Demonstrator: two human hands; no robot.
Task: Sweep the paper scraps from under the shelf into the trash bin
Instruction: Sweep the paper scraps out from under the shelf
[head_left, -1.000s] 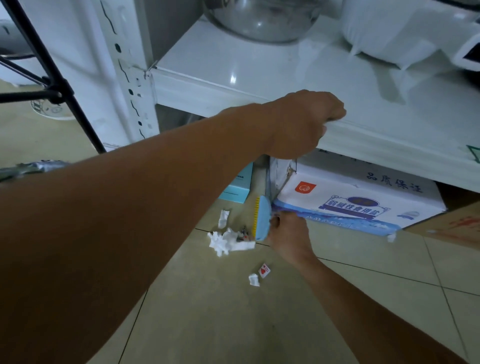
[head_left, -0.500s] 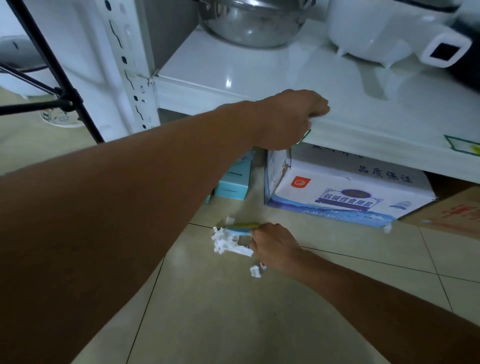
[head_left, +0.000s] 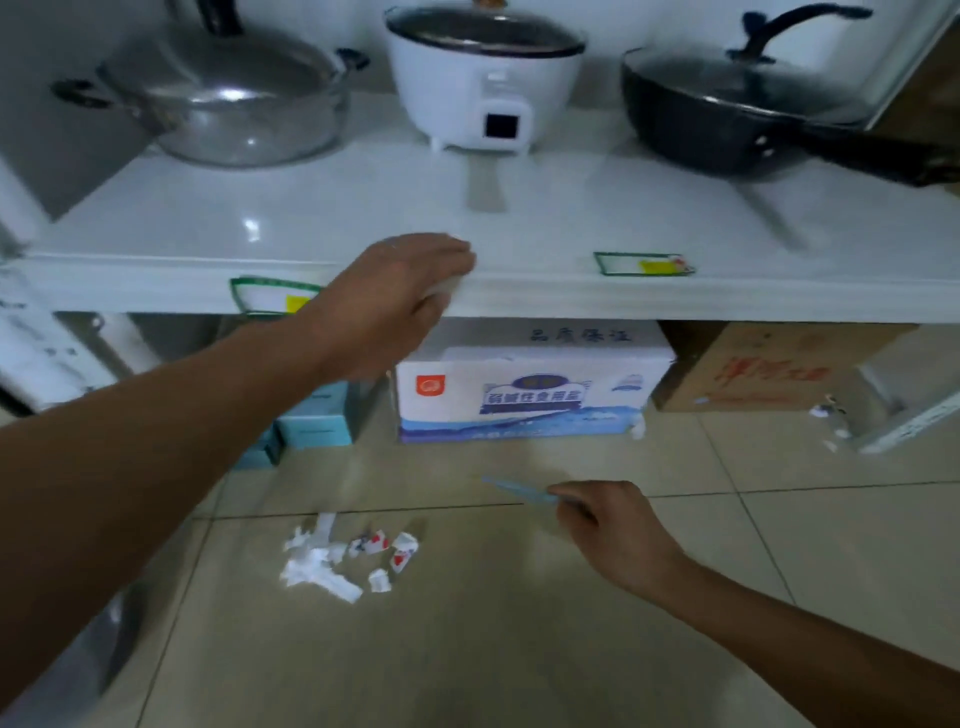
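A small heap of white and red paper scraps (head_left: 343, 558) lies on the beige floor tiles in front of the white shelf (head_left: 519, 291). My right hand (head_left: 608, 525) is shut on a small blue brush (head_left: 519, 491), held low over the floor to the right of the heap and apart from it. My left hand (head_left: 395, 296) grips the shelf's front edge. More scraps (head_left: 638, 423) lie beside the white-and-blue box, and a few scraps (head_left: 831, 423) lie near the right shelf post. No trash bin is in view.
Under the shelf stand a white-and-blue carton (head_left: 530, 389), teal boxes (head_left: 311, 421) and a brown carton (head_left: 769, 369). On the shelf sit a steel pot (head_left: 218, 93), a white rice cooker (head_left: 483, 78) and a black pan (head_left: 727, 109).
The view rose and swung right. My right hand drew the brush away from the scrap heap toward the right; the heap now lies left of it. My left hand stayed on the shelf edge.
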